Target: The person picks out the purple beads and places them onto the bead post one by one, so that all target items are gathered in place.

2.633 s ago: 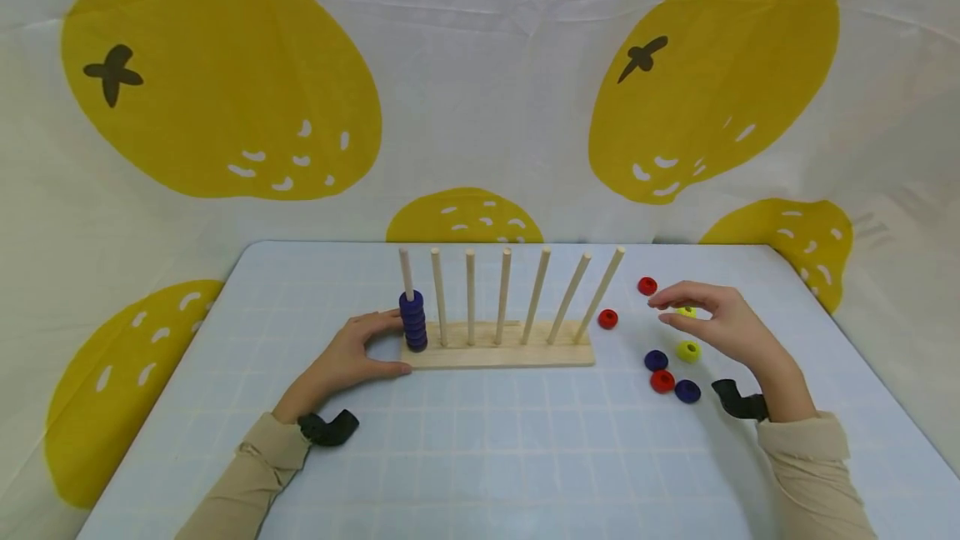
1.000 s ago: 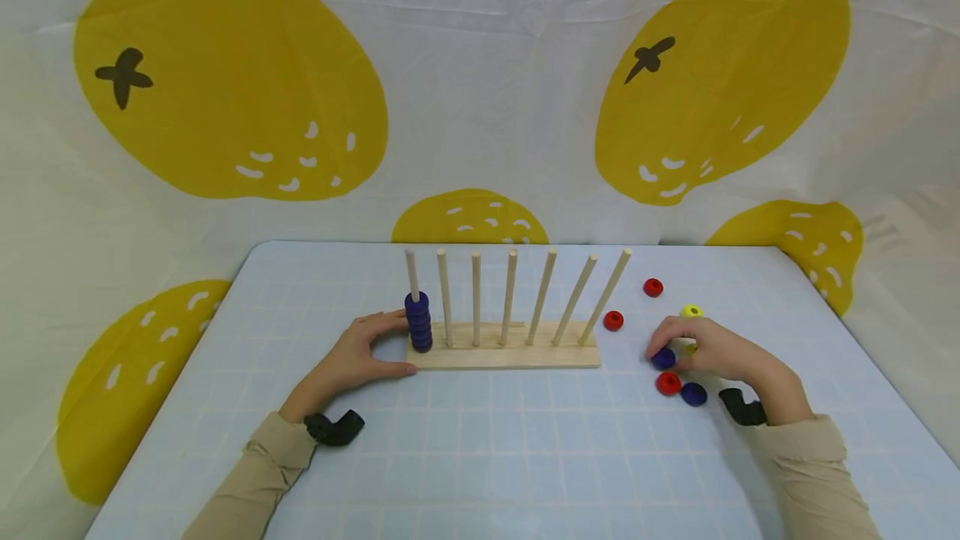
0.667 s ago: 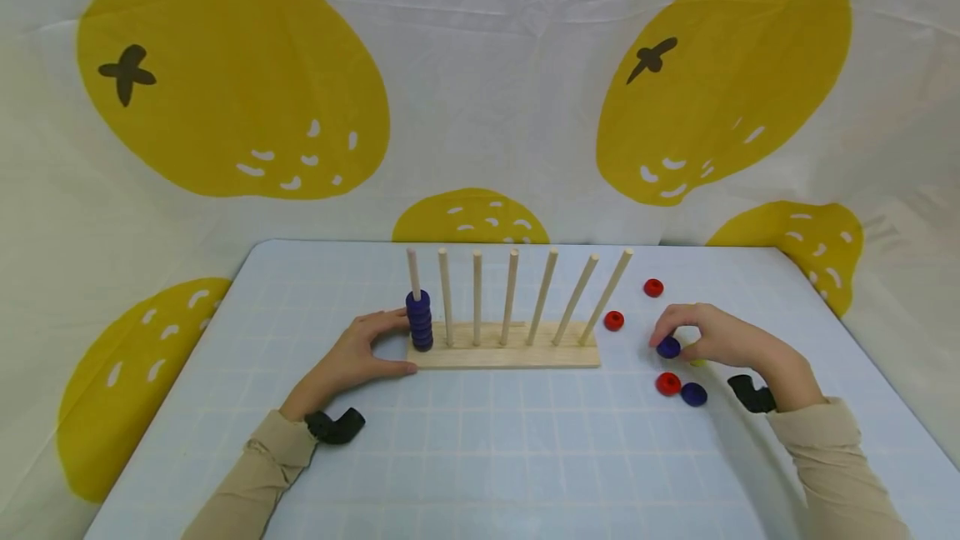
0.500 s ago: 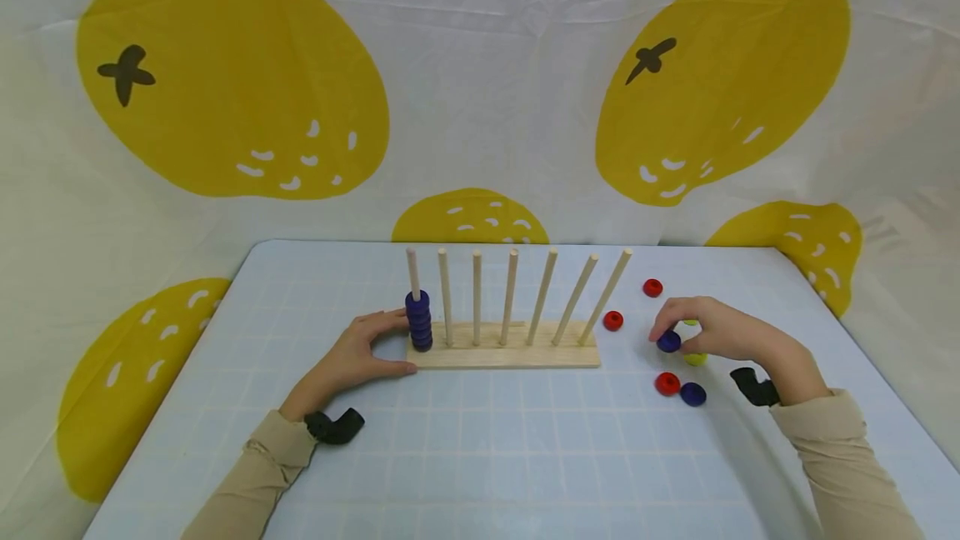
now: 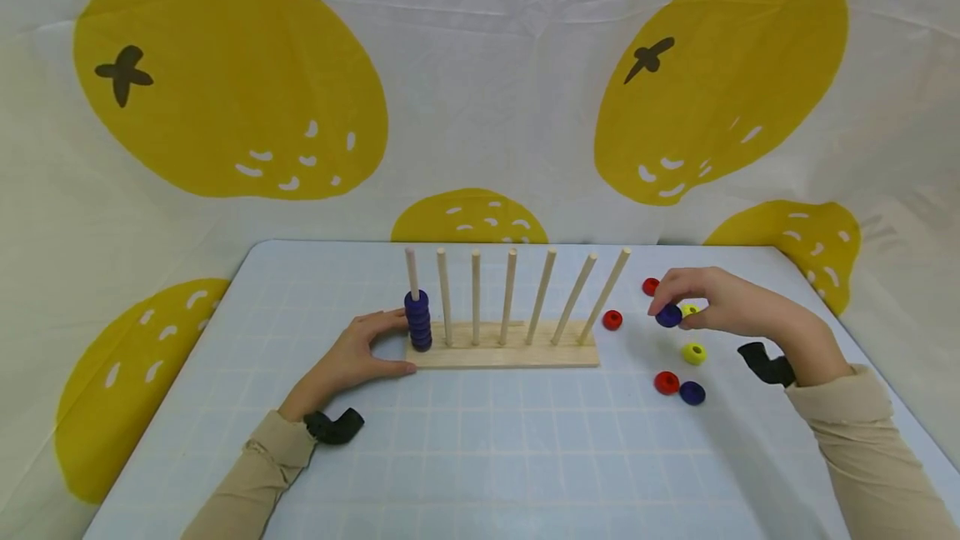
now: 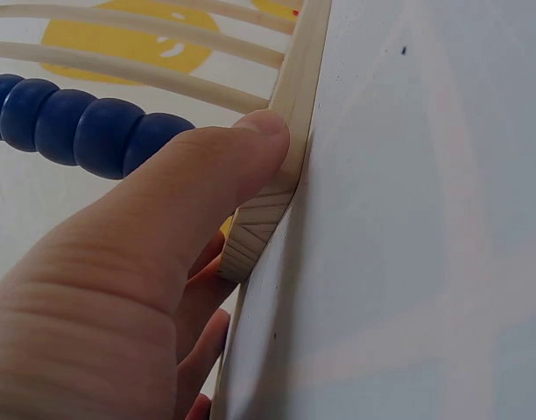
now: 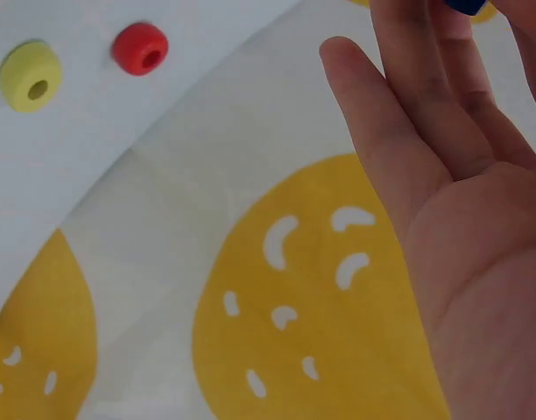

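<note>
A wooden peg stand (image 5: 517,358) with a row of upright pegs stands mid-table. Several dark blue beads (image 5: 417,322) are stacked on its leftmost peg; the other pegs are bare. My left hand (image 5: 358,348) grips the base's left end. The left wrist view shows the thumb (image 6: 207,162) on the base's front edge and fingers behind. Above the table, right of the stand, my right hand (image 5: 731,304) pinches a dark blue bead (image 5: 668,316) between thumb and fingers. Only a sliver of that bead (image 7: 467,4) enters the right wrist view's top.
Loose beads lie on the right: a red bead (image 5: 612,320) near the stand, another red bead (image 5: 650,285) partly behind the right hand, two yellow beads (image 5: 694,353), and a red bead (image 5: 666,382) touching a blue bead (image 5: 692,392). A lemon-patterned cloth (image 5: 487,107) hangs behind the table.
My right hand came down over the loose beads, took hold of a blue one and raised it off the table, moving away from me. My left hand has stayed on the stand.
</note>
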`<state>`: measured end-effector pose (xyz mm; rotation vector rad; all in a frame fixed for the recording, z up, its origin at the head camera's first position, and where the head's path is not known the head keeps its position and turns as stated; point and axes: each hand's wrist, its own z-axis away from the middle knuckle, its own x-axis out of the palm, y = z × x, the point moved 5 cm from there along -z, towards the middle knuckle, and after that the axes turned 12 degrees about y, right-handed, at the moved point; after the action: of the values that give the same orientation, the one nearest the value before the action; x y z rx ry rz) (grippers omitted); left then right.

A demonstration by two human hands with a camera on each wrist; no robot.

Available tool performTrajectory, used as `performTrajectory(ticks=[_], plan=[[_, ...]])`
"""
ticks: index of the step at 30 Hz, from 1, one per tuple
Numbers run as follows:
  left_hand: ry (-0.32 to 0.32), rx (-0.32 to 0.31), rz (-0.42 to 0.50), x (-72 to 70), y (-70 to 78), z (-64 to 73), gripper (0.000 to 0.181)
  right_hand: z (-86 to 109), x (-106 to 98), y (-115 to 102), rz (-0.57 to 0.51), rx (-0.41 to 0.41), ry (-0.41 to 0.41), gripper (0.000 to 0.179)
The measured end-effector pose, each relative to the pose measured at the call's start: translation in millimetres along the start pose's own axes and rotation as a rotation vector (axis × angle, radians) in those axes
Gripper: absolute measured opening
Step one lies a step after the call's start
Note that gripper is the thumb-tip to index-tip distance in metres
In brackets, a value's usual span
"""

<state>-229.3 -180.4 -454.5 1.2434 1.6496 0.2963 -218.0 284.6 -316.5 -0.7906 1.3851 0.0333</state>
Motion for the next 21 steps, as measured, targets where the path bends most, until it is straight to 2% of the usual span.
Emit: performTrajectory(ticks=[7, 21], plan=[[-0.001, -0.009, 0.011, 0.6, -0.5, 0.1, 0.064, -6.7, -20.4, -18.8, 0.062, -0.067, 0.077, 0.041], [-0.004, -0.009, 0.008, 1.2, -2.1, -1.1, 0.066, -25.6, -55.8, -54.5, 0.155, -0.203, 0.243, 0.035]])
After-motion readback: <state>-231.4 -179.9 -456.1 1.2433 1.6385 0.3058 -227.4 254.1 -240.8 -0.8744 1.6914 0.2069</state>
